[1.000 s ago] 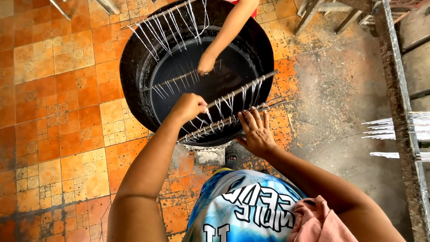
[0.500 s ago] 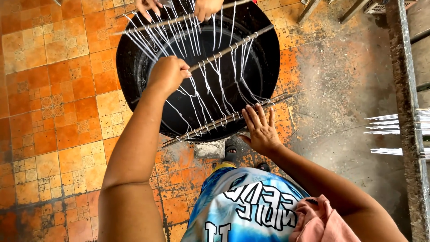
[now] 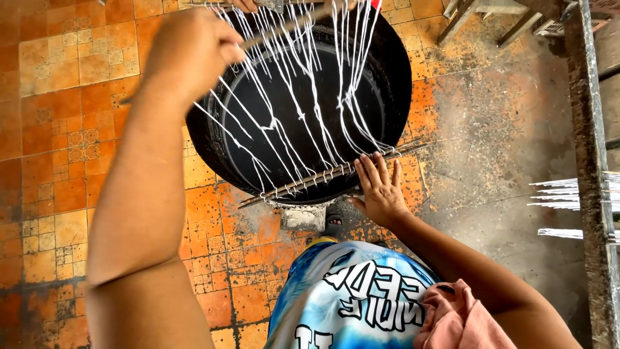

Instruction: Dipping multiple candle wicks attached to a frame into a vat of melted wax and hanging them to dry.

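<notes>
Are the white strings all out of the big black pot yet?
Mostly: the white wet strings hang stretched above the round black pot. The left hand holds one thin stick raised; the right hand presses the lower stick on the rim, not yet lifted.

Bright, even daylight fills the scene, with soft shadows and no harsh glare. The raised left hand (image 3: 187,55) and forearm are slightly blurred. Straight lines bow near the frame's edges, a wide-angle effect.

The big round pan (image 3: 394,97) looked matt black metal; the strings (image 3: 303,90) white, thin; floor tiles (image 3: 58,161) worn, glazed orange.
</notes>
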